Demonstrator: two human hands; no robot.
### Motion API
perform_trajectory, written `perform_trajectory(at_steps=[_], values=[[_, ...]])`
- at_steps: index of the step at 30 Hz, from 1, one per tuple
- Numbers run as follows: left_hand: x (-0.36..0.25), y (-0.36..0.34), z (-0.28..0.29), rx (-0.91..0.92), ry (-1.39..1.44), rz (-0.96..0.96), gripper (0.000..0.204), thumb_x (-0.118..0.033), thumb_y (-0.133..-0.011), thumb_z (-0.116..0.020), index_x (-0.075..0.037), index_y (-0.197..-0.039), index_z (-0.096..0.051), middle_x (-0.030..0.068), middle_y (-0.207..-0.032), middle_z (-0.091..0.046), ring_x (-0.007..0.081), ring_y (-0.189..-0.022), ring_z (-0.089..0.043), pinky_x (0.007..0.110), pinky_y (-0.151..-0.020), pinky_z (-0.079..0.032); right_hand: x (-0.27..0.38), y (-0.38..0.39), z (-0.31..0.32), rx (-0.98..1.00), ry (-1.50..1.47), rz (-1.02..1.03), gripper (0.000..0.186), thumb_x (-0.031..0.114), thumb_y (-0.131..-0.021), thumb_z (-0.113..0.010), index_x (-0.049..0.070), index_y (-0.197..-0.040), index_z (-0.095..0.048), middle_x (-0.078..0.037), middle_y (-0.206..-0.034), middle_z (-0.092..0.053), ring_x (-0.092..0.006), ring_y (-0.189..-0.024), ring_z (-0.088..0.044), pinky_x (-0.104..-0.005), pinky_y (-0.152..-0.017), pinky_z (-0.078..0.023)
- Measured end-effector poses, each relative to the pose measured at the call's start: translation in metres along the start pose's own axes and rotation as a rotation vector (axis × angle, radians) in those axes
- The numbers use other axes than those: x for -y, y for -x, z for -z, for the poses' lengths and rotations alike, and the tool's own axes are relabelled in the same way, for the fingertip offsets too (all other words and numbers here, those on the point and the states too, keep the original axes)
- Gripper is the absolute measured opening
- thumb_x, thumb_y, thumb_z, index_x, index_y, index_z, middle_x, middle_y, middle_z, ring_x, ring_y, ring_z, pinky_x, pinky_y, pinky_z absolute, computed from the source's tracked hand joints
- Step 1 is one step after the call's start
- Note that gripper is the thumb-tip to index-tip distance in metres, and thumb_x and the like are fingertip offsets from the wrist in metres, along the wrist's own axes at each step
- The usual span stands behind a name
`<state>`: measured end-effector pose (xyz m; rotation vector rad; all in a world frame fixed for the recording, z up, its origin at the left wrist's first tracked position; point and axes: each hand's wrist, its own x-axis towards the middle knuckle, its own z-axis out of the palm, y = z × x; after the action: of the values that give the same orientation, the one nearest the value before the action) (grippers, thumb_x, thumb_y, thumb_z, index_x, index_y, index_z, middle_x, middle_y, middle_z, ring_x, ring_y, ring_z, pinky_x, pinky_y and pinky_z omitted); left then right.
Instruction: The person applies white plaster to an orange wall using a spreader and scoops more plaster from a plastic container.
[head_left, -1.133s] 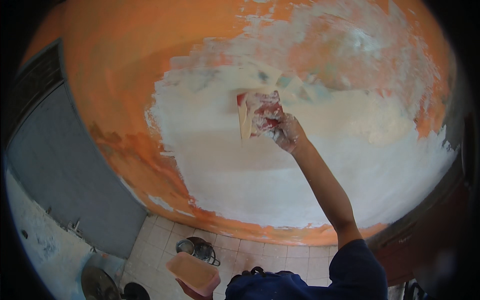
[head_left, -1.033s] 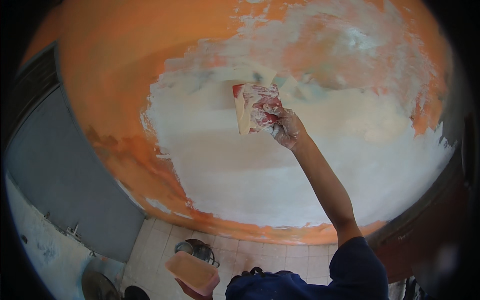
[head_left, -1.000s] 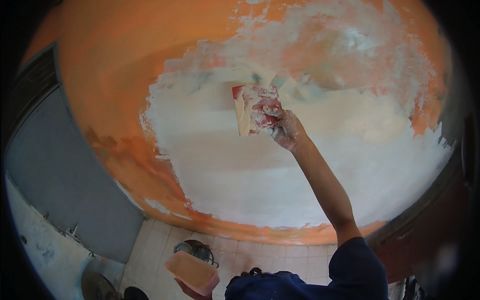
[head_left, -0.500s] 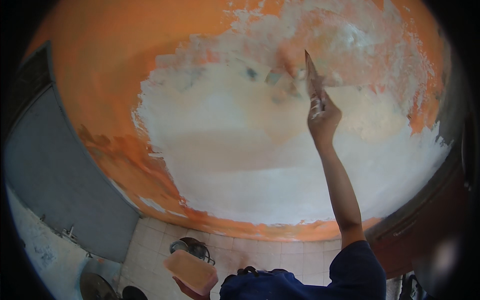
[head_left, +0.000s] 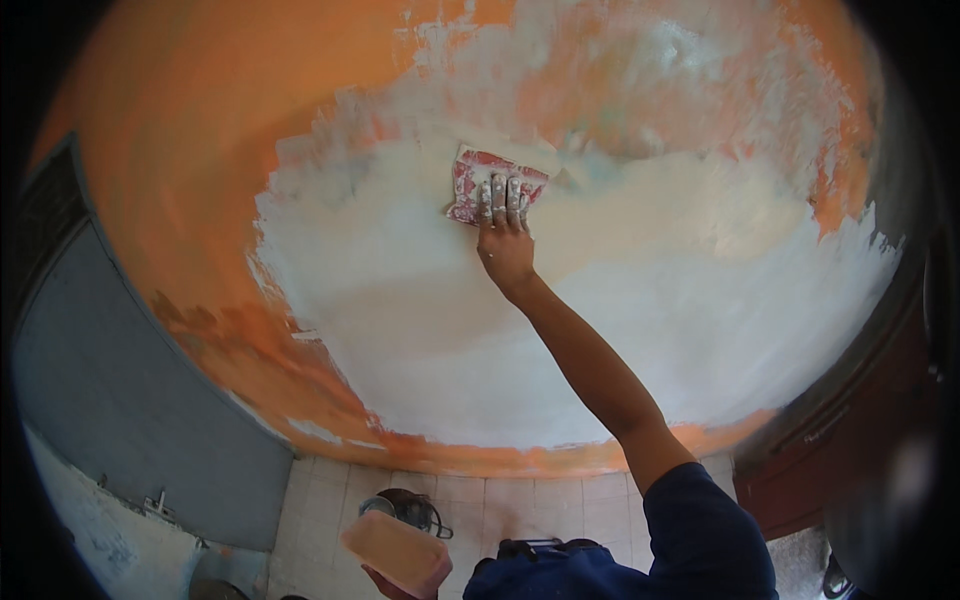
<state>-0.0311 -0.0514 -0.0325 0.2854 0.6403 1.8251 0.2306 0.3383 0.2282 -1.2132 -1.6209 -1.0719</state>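
The right hand (head_left: 507,225) holds a red scraper (head_left: 470,180) up at the wall's white patch (head_left: 480,340), four smeared fingers laid along its back, perhaps to spread pressure over the blade; the thumb is hidden, and I cannot tell how much of the edge touches. The left hand (head_left: 384,584) grips a pinkish box (head_left: 398,552) from below, low and close to the body, which likely keeps its flat tan top level; most of its fingers are out of sight

The wall (head_left: 200,150) is orange around the patch, which is smooth and pale low down, thin and streaky above. A grey door (head_left: 150,390) stands at left, dark pots (head_left: 412,508) sit on the tiled floor (head_left: 510,492), and something dark red (head_left: 800,480) stands at right
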Motion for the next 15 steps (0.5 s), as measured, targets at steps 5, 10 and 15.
perform_trajectory(at_steps=[5, 10, 15], values=[[0.005, 0.006, 0.003, 0.036, 0.370, 0.100, 0.064, -0.053, -0.088, -0.040, -0.014, -0.138, -0.030, 0.0111, -0.138, -0.037, 0.0341, -0.124, -0.037, 0.056, -0.100, -0.029, 0.005, 0.017, 0.001, 0.077, 0.041, 0.028, 0.050, 0.005, -0.075, -0.047, -0.006, -0.124, -0.044, -0.027, -0.129, -0.041, -0.0399, -0.121, -0.040, -0.0439, -0.100, -0.035], [0.000, 0.015, -0.015, -0.002, 0.262, 0.076, 0.064, -0.054, -0.088, -0.039, -0.014, -0.138, -0.031, 0.0109, -0.138, -0.036, 0.0349, -0.124, -0.035, 0.056, -0.101, -0.027, 0.028, 0.063, -0.011, 0.181, -0.034, 0.089, 0.050, 0.005, -0.075, -0.048, -0.005, -0.124, -0.045, -0.024, -0.127, -0.044, -0.0387, -0.118, -0.044, -0.0414, -0.096, -0.040], [-0.006, 0.007, -0.010, 0.081, 0.272, 0.066, 0.066, -0.055, -0.088, -0.038, -0.013, -0.138, -0.029, 0.0110, -0.139, -0.035, 0.0353, -0.125, -0.034, 0.057, -0.101, -0.028, 0.048, 0.079, 0.032, 0.128, -0.360, 0.089, 0.058, 0.000, -0.066, -0.055, -0.001, -0.123, -0.046, -0.022, -0.125, -0.048, -0.0355, -0.115, -0.047, -0.0398, -0.092, -0.043]])
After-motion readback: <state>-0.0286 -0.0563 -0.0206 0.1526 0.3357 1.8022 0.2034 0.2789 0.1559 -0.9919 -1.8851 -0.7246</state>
